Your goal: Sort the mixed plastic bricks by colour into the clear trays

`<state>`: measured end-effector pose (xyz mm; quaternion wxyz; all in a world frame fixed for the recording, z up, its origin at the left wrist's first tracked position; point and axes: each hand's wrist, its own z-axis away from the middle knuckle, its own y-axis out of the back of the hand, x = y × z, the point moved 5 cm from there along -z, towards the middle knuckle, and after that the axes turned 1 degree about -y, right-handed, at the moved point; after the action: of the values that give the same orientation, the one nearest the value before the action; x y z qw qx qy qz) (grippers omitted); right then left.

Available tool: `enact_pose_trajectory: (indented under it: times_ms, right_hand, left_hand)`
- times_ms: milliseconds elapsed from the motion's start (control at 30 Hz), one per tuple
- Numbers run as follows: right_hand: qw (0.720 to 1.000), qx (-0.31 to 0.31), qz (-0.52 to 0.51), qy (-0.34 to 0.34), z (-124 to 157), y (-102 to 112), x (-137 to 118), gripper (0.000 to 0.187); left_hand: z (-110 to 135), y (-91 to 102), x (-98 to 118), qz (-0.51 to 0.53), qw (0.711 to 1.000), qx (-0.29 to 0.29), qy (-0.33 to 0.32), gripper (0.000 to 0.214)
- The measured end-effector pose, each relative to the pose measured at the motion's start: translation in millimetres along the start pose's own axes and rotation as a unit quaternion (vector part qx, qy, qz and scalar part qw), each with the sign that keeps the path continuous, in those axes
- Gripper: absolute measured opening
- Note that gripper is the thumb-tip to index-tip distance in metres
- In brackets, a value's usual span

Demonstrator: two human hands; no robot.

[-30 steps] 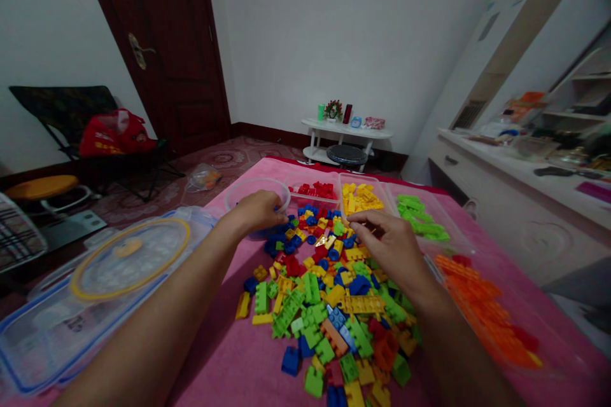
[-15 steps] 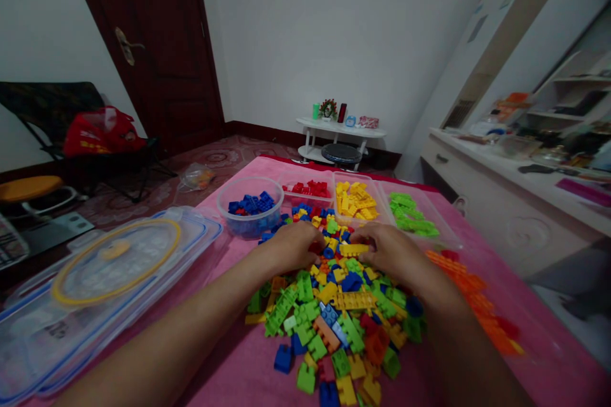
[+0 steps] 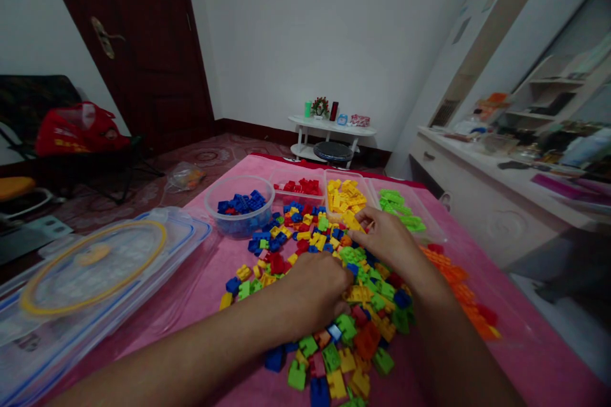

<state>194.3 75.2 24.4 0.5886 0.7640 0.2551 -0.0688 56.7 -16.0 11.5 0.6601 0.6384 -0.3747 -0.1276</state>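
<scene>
A mixed pile of toy building bricks (image 3: 334,359) in green, yellow, blue, red and orange spreads over the pink tablecloth. My left hand (image 3: 312,292) lies over the middle of the pile with its fingers curled down; whatever they grip is hidden beneath. At the far edge of the pile, my right hand (image 3: 386,235) pinches a yellow building brick (image 3: 352,221) between thumb and fingers, at the near rim of the clear box of yellow bricks (image 3: 346,196).
Behind the pile stand a round tub of blue bricks (image 3: 242,203), a box of red bricks (image 3: 303,186) and a box of green bricks (image 3: 401,208). Orange bricks (image 3: 453,283) fill a container at the right. Clear lids (image 3: 100,273) lie stacked at the left.
My right hand has carried the yellow brick away from the pile to the yellow box. My left hand has moved nearer to me over the pile. The view has shifted slightly.
</scene>
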Motion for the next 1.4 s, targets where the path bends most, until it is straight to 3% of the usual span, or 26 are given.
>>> enact_pose_trajectory:
  times_ms: [100, 167, 267, 367, 467, 600, 700, 800, 933, 1000, 1067, 1133, 1200, 1267, 1400]
  right_hand:
    - [0.994, 0.024, -0.107, -0.003, -0.1, -0.4, -4.6, 0.026]
    - [0.980, 0.032, -0.196, -0.015, 0.3, 1.6, -8.6, 0.033]
    - [0.954, 0.010, -0.299, -0.033, 2.2, 4.7, -16.2, 0.037]
    - [0.933, -0.044, -0.355, -0.039, 5.9, 5.2, -24.9, 0.035]
    - [0.910, -0.133, -0.393, -0.015, 11.6, 0.5, -37.0, 0.031]
    - [0.885, -0.244, -0.396, 0.028, 19.3, -9.4, -53.7, 0.024]
    - [0.894, -0.253, -0.368, 0.032, 20.1, -10.3, -55.8, 0.020]
    - [0.911, -0.254, -0.325, 0.006, 20.3, -4.9, -44.9, 0.014]
    - [0.917, -0.301, -0.261, -0.024, 22.3, 2.9, -20.5, 0.008]
    - [0.931, -0.267, -0.244, -0.053, 17.7, 7.0, -8.7, 0.009]
    - [0.949, -0.140, -0.272, -0.075, 8.4, 14.8, -1.3, 0.018]
    - [0.944, -0.003, -0.321, -0.069, 1.6, 21.0, 0.8, 0.038]
    - [0.940, 0.077, -0.328, -0.057, -1.8, 21.4, 0.7, 0.063]
    - [0.953, 0.096, -0.281, -0.063, -3.4, 18.1, 1.6, 0.073]
    - [0.985, 0.009, -0.167, -0.040, -2.6, 12.1, 0.6, 0.041]
  left_hand:
    - [-7.6, 6.7, -22.9, 0.071, 0.994, 0.052, 0.066, 0.016]
    - [-12.8, 11.4, -43.0, 0.190, 0.974, 0.072, 0.104, 0.019]
    - [-17.1, 9.2, -67.1, 0.415, 0.893, 0.058, 0.162, 0.026]
    - [-16.2, 3.9, -77.6, 0.557, 0.803, 0.055, 0.207, 0.027]
    - [-16.4, 2.0, -76.4, 0.604, 0.771, 0.052, 0.197, 0.026]
    - [-17.9, 7.4, -71.3, 0.588, 0.787, 0.068, 0.174, 0.026]
    - [-17.1, 10.4, -72.3, 0.565, 0.797, 0.081, 0.197, 0.037]
    - [-17.6, 10.8, -77.4, 0.541, 0.812, 0.098, 0.193, 0.051]
    - [-20.6, 4.9, -87.2, 0.482, 0.850, 0.119, 0.177, 0.047]
    - [-22.3, 2.4, -89.0, 0.424, 0.882, 0.124, 0.165, 0.038]
    - [-23.4, 4.1, -87.3, 0.342, 0.918, 0.146, 0.135, 0.030]
    - [-23.0, 7.8, -84.5, 0.262, 0.942, 0.181, 0.104, 0.023]
    - [-21.4, 10.1, -83.2, 0.191, 0.955, 0.212, 0.086, 0.024]
    - [-20.2, 9.4, -83.3, 0.125, 0.963, 0.229, 0.070, 0.033]
    - [-22.9, -3.6, -84.6, 0.038, 0.981, 0.185, 0.036, 0.048]
